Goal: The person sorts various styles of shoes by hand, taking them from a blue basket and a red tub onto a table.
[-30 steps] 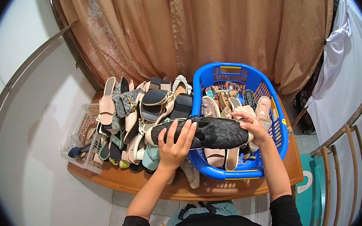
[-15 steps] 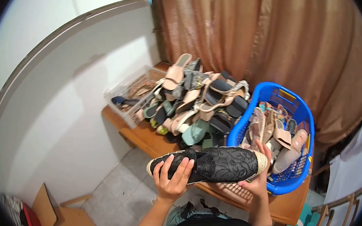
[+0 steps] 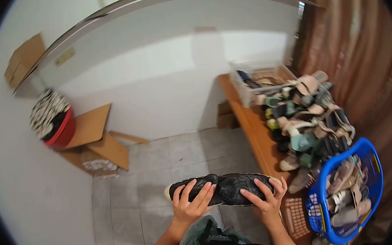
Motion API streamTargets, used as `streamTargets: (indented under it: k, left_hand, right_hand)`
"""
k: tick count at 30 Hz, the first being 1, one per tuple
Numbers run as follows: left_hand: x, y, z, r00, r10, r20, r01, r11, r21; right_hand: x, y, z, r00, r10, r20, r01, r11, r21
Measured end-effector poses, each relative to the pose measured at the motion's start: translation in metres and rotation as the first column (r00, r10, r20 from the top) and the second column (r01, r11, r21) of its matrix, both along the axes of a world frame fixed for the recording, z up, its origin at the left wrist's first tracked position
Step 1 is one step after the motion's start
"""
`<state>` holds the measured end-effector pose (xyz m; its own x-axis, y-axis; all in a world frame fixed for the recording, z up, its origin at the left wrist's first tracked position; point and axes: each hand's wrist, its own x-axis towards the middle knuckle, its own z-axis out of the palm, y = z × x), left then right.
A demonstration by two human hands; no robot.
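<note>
A pair of black patterned shoes (image 3: 232,189) with pale woven edges lies end to end across my two hands, held level in front of my body above the tiled floor. My left hand (image 3: 193,203) grips the left end, its fingers spread over the top of the shoe. At the right end, my right hand (image 3: 265,199) has its fingers over the upper and the shoe's pale tip beside them. Between the two hands the middle of the pair is in plain sight. The undersides are hidden.
Right, a wooden table (image 3: 252,134) bears a heap of sandals (image 3: 307,138), a clear bin (image 3: 249,94), a blue basket (image 3: 323,195) of shoes and a pinkish basket (image 3: 295,216). Left, a red tub (image 3: 66,134) sits by an open cardboard box (image 3: 114,150).
The view has turned left, so the table and baskets now sit farther right. My right hand's fingers have come over the top of the shoe. Both hands still hold the pair.
</note>
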<state>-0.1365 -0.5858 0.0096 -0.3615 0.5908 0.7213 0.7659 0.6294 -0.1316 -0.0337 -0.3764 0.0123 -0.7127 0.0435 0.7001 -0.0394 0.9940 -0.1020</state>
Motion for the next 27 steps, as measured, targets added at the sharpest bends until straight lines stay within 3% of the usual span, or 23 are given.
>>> streamTargets:
  k: [9, 17, 27]
  left_hand:
    - [-0.012, -0.163, -0.011, 0.925, 0.381, -0.009, -0.379, 0.923, 0.07]
    - [-0.053, -0.364, 0.01, 0.768, 0.636, -0.067, -0.638, 0.77, 0.006]
    - [-0.088, -0.498, -0.025, 0.599, 0.799, 0.053, -0.801, 0.598, 0.025]
  right_hand:
    - [-0.108, -0.138, -0.005, 0.907, 0.388, -0.162, -0.388, 0.921, 0.03]
    - [-0.221, -0.349, -0.01, 0.719, 0.65, -0.246, -0.677, 0.736, -0.033]
    - [-0.299, -0.496, -0.034, 0.653, 0.737, -0.174, -0.756, 0.646, -0.103]
